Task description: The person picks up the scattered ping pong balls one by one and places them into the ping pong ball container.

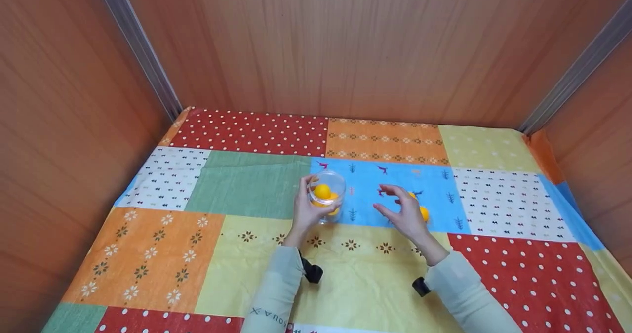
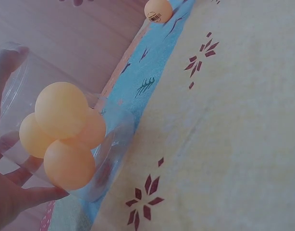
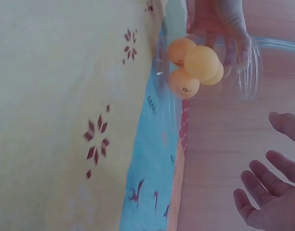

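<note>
My left hand (image 1: 304,214) grips a clear plastic cup (image 1: 338,179), thumb and fingers curled around its wall. Several orange ping-pong balls (image 2: 61,110) lie piled at the bottom of the cup, as both wrist views show. My right hand (image 1: 408,215) hovers to the right of the cup, thumb and fingers spread apart with nothing between them. Beside and partly behind that hand, two more ping-pong balls (image 1: 424,214) rest on the blue patch of the cloth, one mostly hidden by the fingers. In the right wrist view, the right fingers (image 3: 260,188) are bent loosely.
A patchwork tablecloth (image 1: 256,185) covers the table. Wood-grain panels (image 1: 316,46) rise at the back and both sides, with metal posts (image 1: 143,51) at the corners. Dark wrist bands with small cameras (image 1: 312,272) sit at both cuffs.
</note>
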`<action>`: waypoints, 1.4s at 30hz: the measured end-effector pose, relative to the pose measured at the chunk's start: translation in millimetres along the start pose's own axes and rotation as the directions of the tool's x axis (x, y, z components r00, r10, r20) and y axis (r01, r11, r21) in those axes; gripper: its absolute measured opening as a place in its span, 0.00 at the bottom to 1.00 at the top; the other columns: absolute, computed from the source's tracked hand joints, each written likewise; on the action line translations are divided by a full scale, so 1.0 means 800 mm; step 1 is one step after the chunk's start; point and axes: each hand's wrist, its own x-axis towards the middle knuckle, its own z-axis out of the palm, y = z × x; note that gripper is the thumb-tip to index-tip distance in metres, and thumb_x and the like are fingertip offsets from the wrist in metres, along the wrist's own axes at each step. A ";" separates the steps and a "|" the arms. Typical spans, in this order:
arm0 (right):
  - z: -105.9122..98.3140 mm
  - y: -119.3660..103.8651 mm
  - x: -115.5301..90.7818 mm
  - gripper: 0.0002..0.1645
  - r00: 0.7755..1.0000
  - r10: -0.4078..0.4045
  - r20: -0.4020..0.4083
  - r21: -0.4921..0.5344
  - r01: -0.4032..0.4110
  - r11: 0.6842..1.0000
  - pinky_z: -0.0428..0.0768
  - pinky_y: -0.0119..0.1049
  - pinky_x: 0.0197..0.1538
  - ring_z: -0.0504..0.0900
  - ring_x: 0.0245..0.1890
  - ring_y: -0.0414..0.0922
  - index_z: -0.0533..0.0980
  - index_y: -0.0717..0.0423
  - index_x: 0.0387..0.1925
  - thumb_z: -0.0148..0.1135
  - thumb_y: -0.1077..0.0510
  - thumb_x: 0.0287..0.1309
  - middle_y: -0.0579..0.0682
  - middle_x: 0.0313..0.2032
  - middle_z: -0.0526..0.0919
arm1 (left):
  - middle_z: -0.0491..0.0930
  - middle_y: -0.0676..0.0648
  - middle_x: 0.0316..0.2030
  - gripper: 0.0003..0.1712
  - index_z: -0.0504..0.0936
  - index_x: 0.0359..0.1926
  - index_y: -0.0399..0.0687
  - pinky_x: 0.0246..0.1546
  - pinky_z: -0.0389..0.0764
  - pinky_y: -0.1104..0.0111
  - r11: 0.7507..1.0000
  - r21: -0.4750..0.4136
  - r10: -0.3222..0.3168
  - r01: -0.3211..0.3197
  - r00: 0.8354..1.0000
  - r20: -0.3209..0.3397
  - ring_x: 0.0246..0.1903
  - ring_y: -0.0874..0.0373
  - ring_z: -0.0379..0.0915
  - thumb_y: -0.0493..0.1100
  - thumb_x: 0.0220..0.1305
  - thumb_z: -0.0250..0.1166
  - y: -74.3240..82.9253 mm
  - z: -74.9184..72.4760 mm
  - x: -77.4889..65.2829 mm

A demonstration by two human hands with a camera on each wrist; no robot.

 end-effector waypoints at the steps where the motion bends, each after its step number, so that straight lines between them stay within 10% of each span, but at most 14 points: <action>1: -0.003 0.002 -0.002 0.25 1.000 0.012 0.003 0.003 -0.012 1.000 0.70 0.51 0.48 0.72 0.47 0.48 0.73 0.56 0.50 0.65 0.57 0.47 0.51 0.46 0.76 | 0.65 0.48 0.55 0.45 0.60 0.55 0.50 0.54 0.65 0.61 1.000 -0.001 -0.004 0.004 1.000 0.000 0.53 0.52 0.61 0.43 0.35 0.76 0.000 0.000 0.000; 16: -0.045 0.019 -0.025 0.30 0.988 0.150 0.028 -0.038 -0.149 0.988 0.64 0.51 0.52 0.67 0.48 0.56 0.67 0.66 0.52 0.64 0.59 0.48 0.62 0.49 0.71 | 0.64 0.47 0.55 0.46 0.59 0.55 0.49 0.54 0.65 0.62 1.000 -0.002 -0.010 0.010 1.000 0.014 0.53 0.51 0.61 0.41 0.35 0.76 -0.001 -0.001 0.000; 25: -0.063 0.055 -0.033 0.36 0.960 0.278 0.022 -0.103 -0.275 0.956 0.64 0.51 0.52 0.64 0.50 0.56 0.63 0.64 0.55 0.65 0.51 0.47 0.60 0.53 0.66 | 0.63 0.36 0.55 0.44 0.58 0.55 0.35 0.55 0.63 0.54 0.999 -0.032 0.023 -0.022 0.999 0.028 0.53 0.39 0.59 0.34 0.37 0.73 0.046 -0.010 -0.015; 42: -0.074 0.082 -0.030 0.43 0.861 0.497 0.111 -0.153 -0.479 0.864 0.66 0.49 0.53 0.63 0.51 0.57 0.56 0.62 0.60 0.63 0.46 0.49 0.62 0.56 0.60 | 0.65 0.46 0.54 0.46 0.59 0.55 0.49 0.55 0.63 0.59 1.000 -0.004 0.015 -0.015 1.000 0.007 0.54 0.49 0.61 0.43 0.34 0.76 0.000 -0.002 0.000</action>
